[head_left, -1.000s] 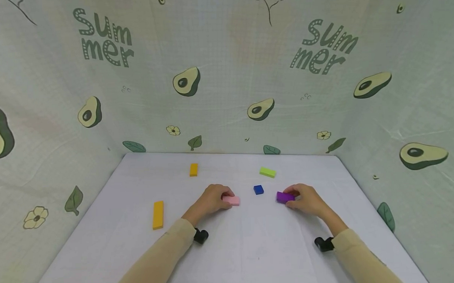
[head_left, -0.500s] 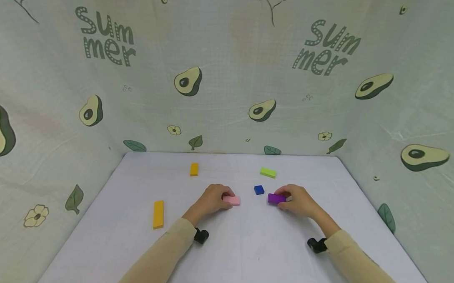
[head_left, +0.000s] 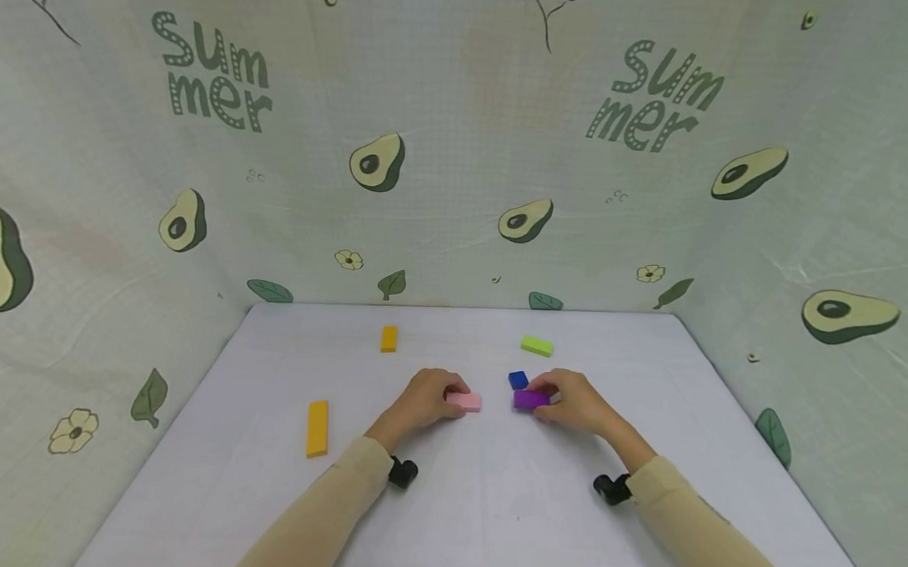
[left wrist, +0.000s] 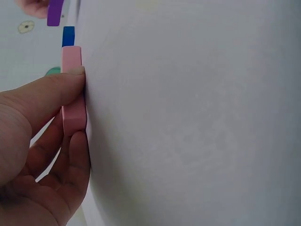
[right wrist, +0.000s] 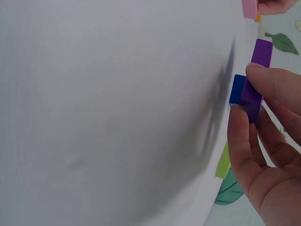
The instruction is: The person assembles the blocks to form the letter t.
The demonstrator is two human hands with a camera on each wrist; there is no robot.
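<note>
My left hand (head_left: 425, 399) pinches a pink block (head_left: 467, 402) between thumb and fingers, low at the white tabletop. In the left wrist view the pink block (left wrist: 73, 115) lies flat along the surface under my thumb. To the right, my right hand (head_left: 578, 404) grips a purple block (head_left: 529, 399) by its right end. The right wrist view has the purple block (right wrist: 262, 52) held a little off the table. Just behind it sits a small blue block (head_left: 517, 380), partly overlapped by the purple one in the right wrist view. A gap separates the pink and purple blocks.
A lime green block (head_left: 536, 346) lies farther back on the right. Two yellow-orange blocks are on the left: a short one (head_left: 389, 339) at the back and a longer one (head_left: 317, 428) nearer. Patterned cloth walls (head_left: 449, 150) enclose the white table (head_left: 461, 500).
My right hand has carried the purple block leftward, toward the pink block and in front of the blue one. The left hand and the pink block have stayed in place.
</note>
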